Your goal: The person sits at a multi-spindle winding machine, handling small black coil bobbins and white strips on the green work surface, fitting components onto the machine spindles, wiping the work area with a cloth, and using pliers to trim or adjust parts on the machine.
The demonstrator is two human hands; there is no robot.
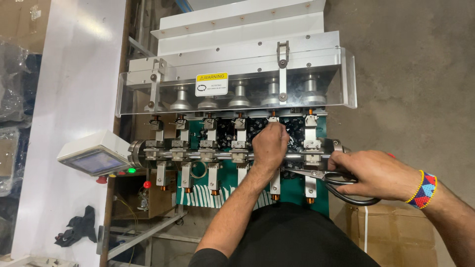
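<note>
yellow-white label [212, 84] on guard, grey screen [94, 161] left

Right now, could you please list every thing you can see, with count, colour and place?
machine: one, white and silver, centre.
clear guard: one, transparent, across the machine, bearing a yellow-and-white label.
clamp stations: six, silver, in a row on a rod.
control panel: one, white, left.
scissors: one pair, black handles, right.
cardboard box: one, brown, lower right.
black cloth: one, lower left.
left hand: fingers at the fifth station.
right hand: holds the scissors; beaded wristband.
</note>
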